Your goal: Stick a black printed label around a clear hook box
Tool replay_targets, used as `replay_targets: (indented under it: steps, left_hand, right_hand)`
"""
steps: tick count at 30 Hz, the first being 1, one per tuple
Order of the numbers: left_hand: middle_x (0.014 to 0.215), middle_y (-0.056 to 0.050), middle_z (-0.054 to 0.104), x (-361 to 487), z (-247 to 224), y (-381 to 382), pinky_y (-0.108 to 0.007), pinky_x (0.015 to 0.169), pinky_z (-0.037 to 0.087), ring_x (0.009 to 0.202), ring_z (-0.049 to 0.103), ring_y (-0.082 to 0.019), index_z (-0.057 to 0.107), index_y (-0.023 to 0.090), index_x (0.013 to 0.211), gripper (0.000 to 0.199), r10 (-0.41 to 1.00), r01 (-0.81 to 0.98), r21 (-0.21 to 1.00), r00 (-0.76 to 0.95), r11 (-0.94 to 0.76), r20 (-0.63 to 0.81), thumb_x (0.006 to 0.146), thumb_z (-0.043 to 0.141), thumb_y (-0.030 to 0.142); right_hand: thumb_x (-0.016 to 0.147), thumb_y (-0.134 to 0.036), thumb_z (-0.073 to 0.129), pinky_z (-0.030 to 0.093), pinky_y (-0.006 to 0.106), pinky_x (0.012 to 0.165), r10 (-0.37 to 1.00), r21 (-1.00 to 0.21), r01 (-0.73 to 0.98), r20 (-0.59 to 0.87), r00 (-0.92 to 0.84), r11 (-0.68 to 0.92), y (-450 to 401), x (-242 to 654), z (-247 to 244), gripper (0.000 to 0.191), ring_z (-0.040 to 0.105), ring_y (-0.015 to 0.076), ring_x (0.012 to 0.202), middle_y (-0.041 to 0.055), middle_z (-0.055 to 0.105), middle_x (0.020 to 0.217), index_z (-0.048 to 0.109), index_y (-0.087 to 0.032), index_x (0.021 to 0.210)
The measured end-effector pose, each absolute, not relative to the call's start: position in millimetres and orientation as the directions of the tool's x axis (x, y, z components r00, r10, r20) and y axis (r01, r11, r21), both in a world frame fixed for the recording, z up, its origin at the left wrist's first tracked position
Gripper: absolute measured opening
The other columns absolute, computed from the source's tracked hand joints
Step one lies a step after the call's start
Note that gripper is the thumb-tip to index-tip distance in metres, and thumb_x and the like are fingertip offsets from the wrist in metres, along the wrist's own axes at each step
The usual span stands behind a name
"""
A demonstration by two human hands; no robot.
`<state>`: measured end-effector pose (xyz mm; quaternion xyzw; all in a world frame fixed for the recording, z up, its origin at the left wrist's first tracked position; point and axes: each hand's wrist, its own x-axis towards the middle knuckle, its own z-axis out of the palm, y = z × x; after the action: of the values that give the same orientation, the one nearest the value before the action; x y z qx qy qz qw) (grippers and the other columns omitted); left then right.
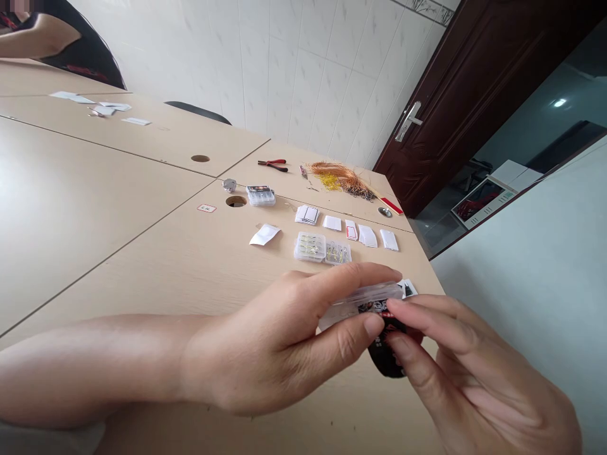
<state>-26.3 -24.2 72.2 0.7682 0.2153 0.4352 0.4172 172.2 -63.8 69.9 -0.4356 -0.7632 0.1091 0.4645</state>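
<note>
Near the front of the table my left hand [289,341] grips a clear plastic box [336,309], fingers over its top and thumb on its near face. A black printed label [386,363] with red and white marks lies against the box and hangs below it. Closed in a pinch, my right hand [478,373] has thumb and forefinger on the label's right side. Part of the box and label is hidden behind my fingers. Beyond my hands are a clear case [310,245] with small yellowish pieces in rows and a second such case [338,253].
White paper slips [367,236] lie in a row past the cases. Farther back are stacked boxes [262,196], red-and-black pliers [274,165], a copper-coloured strand bundle [332,169] and a round table hole [236,201]. A person's arm [42,36] rests at far left.
</note>
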Motion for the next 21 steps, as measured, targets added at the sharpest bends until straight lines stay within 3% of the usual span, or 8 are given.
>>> replay_targets:
  steps: [12, 17, 21]
  left_hand:
    - [0.099, -0.006, 0.075, -24.9, 69.1, -25.6, -0.024, 0.077, 0.057, 0.084, 0.068, -0.015, 0.057, 0.015, 0.126, 0.025, 0.710, -0.008, 0.823, 0.501, -0.568, 0.495, 0.103, 0.052, 0.022]
    - [0.098, -0.007, 0.074, -26.6, 67.1, -24.1, -0.024, 0.078, 0.057, 0.086, 0.068, -0.015, 0.055, 0.014, 0.128, 0.026, 0.694, 0.006, 0.806, 0.513, -0.591, 0.505, 0.104, 0.049, 0.019]
    - [0.098, -0.006, 0.074, -26.4, 63.8, -23.6, -0.023, 0.078, 0.056, 0.085, 0.067, -0.013, 0.055, 0.014, 0.130, 0.027, 0.680, -0.005, 0.788, 0.501, -0.616, 0.535, 0.104, 0.050, 0.018]
  right_hand:
    - [0.092, -0.016, 0.067, 0.061, 0.014, 0.073, 0.755, -0.552, 0.568, 0.622, -0.208, 0.611, -63.5, 172.4, 69.8, 0.028, 0.072, 0.0095, 0.085, -0.0059, 0.076, 0.104, 0.072, -0.035, 0.113]
    - [0.090, -0.014, 0.068, 0.064, 0.019, 0.079, 0.750, -0.544, 0.569, 0.625, -0.216, 0.617, -63.2, 172.7, 68.4, 0.029, 0.073, 0.0117, 0.085, -0.0049, 0.076, 0.104, 0.073, -0.033, 0.112]
    - [0.088, -0.014, 0.070, 0.065, 0.020, 0.072, 0.746, -0.568, 0.545, 0.641, -0.177, 0.617, -64.4, 172.5, 64.7, 0.030, 0.074, 0.0131, 0.084, -0.0046, 0.078, 0.103, 0.074, -0.034, 0.110]
